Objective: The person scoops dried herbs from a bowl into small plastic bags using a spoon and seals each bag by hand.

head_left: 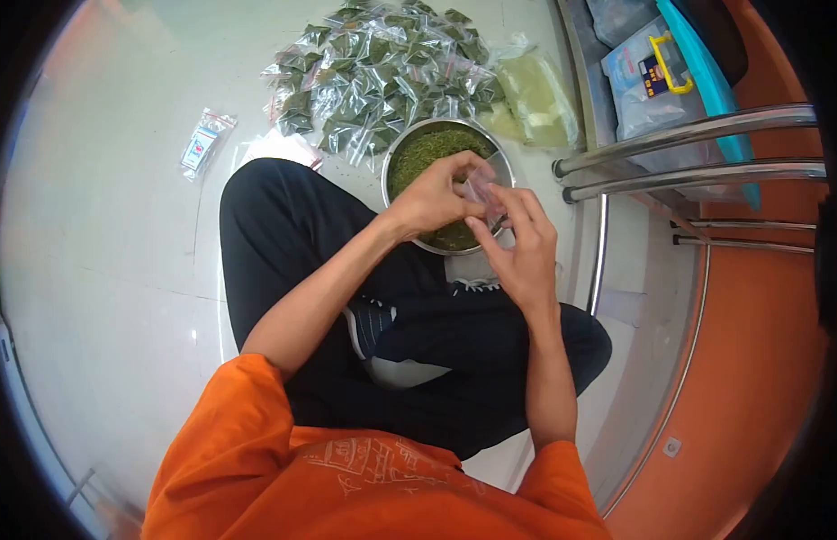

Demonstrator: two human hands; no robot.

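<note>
Above a round metal bowl [385, 173] of chopped dried green leaves [436, 146], both hands meet at a small clear plastic bag [478, 187]. My left hand [438, 196] pinches the bag from the left, its fingers curled around the top. From the right, the fingers and thumb of my right hand [525, 236] close on the bag's other side. Whether anything is inside this bag cannot be made out. Just beyond the bowl lies a large pile of filled clear bags [373, 76] with green leaf in them.
Right of the pile lies a bigger bag of yellowish-green material [537, 94]. A packet with a blue label [201, 146] and some flat plastic bags [283, 148] rest on the floor at left. Metal rack bars [688, 142] and a plastic bin with a yellow handle [675, 67] stand right.
</note>
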